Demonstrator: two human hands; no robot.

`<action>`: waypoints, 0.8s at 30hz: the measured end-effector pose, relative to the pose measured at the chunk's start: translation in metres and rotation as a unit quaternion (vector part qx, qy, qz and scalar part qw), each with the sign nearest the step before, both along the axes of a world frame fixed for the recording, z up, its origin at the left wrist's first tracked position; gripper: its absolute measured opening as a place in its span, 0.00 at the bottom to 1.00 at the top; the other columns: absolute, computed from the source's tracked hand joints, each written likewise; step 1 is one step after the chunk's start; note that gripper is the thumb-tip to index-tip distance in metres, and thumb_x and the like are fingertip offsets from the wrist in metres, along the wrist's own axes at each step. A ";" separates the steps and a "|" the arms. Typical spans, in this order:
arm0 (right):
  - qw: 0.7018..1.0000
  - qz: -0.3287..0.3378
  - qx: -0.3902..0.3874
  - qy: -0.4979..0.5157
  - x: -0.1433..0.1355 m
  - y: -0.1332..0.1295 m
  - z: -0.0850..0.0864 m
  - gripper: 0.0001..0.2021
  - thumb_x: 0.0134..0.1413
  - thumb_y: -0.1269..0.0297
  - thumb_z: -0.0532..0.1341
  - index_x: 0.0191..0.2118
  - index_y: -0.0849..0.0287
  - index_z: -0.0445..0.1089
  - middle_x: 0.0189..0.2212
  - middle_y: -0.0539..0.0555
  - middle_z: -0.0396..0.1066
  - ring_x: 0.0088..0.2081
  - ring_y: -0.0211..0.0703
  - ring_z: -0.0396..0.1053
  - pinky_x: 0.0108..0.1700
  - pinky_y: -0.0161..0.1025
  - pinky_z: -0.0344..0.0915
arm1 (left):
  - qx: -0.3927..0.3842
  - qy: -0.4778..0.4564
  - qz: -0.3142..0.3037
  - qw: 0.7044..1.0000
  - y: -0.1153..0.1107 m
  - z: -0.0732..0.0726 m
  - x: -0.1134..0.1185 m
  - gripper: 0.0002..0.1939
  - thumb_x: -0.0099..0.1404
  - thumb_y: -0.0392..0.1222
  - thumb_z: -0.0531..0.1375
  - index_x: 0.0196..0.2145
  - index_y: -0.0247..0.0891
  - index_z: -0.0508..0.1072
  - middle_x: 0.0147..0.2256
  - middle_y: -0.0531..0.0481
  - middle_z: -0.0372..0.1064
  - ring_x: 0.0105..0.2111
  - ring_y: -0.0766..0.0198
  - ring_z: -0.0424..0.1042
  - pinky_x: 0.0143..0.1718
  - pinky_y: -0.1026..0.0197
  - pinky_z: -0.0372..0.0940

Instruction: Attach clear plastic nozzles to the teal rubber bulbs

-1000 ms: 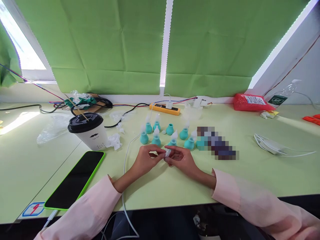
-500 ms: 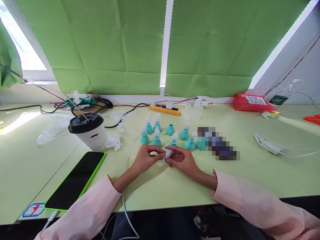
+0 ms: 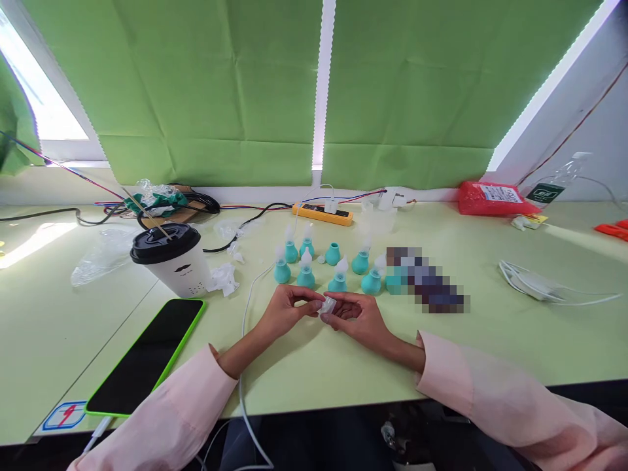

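Between the fingertips of my left hand (image 3: 289, 311) and my right hand (image 3: 358, 317) is a small translucent plastic piece (image 3: 327, 305). Both hands pinch it from either side, low over the table; its exact kind is hard to make out. Just beyond my fingers stand several turquoise rubber bulbs, most with clear pointed tips fitted on top, such as this bulb (image 3: 306, 278) and another bulb (image 3: 371, 282). One bulb (image 3: 332, 254) at the back has an open neck without a tip. A small whitish bit (image 3: 321, 260) lies beside it.
To the left are a lidded paper cup (image 3: 171, 258), crumpled tissue (image 3: 223, 280) and a phone (image 3: 147, 356) on a cable. Behind the bulbs lies an orange power strip (image 3: 318, 214). A red package (image 3: 490, 198), a bottle (image 3: 557, 183) and a white coiled cable (image 3: 532, 288) are on the right.
My hands stay together around the clear piece, which has turned slightly and dropped a little. The view has shifted slightly; the bulbs stand as before.
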State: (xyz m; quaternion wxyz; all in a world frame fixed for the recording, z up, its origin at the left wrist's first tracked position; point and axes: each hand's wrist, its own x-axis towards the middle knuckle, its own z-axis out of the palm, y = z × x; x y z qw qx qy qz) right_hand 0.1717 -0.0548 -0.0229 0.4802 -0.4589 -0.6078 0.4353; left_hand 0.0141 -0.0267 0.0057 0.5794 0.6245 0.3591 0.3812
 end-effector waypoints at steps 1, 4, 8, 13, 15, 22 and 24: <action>1.000 0.003 -0.004 0.006 0.000 0.000 0.000 0.20 0.33 0.61 0.64 0.38 0.61 0.68 0.23 0.52 0.70 0.21 0.35 0.65 0.23 0.35 0.66 | 0.000 -0.002 -0.004 1.000 0.000 0.000 0.000 0.08 0.46 0.40 0.62 0.26 0.33 0.74 0.26 0.49 0.71 0.28 0.64 0.68 0.31 0.61 0.67; 1.000 0.007 -0.015 0.016 0.001 0.001 0.000 0.20 0.33 0.62 0.64 0.38 0.62 0.67 0.22 0.51 0.69 0.20 0.33 0.64 0.22 0.34 0.65 | -0.002 -0.003 -0.013 1.000 0.001 0.000 -0.001 0.08 0.47 0.40 0.61 0.27 0.34 0.74 0.27 0.49 0.71 0.28 0.65 0.68 0.31 0.62 0.66; 1.000 0.009 -0.019 0.019 0.000 0.000 0.002 0.19 0.33 0.63 0.65 0.38 0.62 0.68 0.22 0.51 0.69 0.20 0.34 0.64 0.22 0.34 0.65 | 0.005 0.005 -0.017 1.000 0.002 0.001 -0.002 0.07 0.47 0.40 0.61 0.26 0.34 0.74 0.25 0.50 0.70 0.25 0.68 0.66 0.29 0.64 0.65; 1.000 0.008 -0.015 0.013 -0.001 -0.001 0.004 0.20 0.33 0.64 0.65 0.39 0.62 0.68 0.24 0.51 0.70 0.21 0.34 0.66 0.24 0.35 0.67 | 0.050 0.011 -0.008 0.999 0.001 0.002 -0.002 0.05 0.47 0.38 0.61 0.25 0.35 0.75 0.22 0.51 0.68 0.22 0.70 0.63 0.26 0.66 0.62; 1.000 0.005 -0.011 0.008 -0.001 -0.001 0.004 0.21 0.33 0.64 0.65 0.39 0.62 0.68 0.24 0.52 0.70 0.22 0.35 0.66 0.25 0.35 0.67 | 0.053 0.012 -0.005 0.998 0.000 0.002 -0.001 0.05 0.47 0.38 0.61 0.25 0.35 0.75 0.21 0.52 0.67 0.21 0.71 0.63 0.25 0.67 0.61; 1.000 0.008 0.014 -0.012 0.000 -0.002 0.004 0.21 0.32 0.63 0.65 0.39 0.61 0.68 0.28 0.53 0.72 0.27 0.40 0.69 0.28 0.36 0.69 | -0.087 -0.010 -0.027 0.996 0.001 0.004 -0.004 0.11 0.44 0.39 0.63 0.28 0.33 0.74 0.24 0.50 0.70 0.23 0.69 0.66 0.29 0.63 0.64; 1.000 0.013 0.016 -0.016 0.001 -0.002 0.004 0.21 0.32 0.64 0.65 0.39 0.61 0.68 0.28 0.53 0.72 0.27 0.39 0.69 0.28 0.36 0.69 | -0.122 -0.029 -0.032 0.992 0.001 0.003 -0.004 0.12 0.43 0.39 0.64 0.29 0.33 0.73 0.24 0.50 0.70 0.24 0.68 0.67 0.30 0.63 0.64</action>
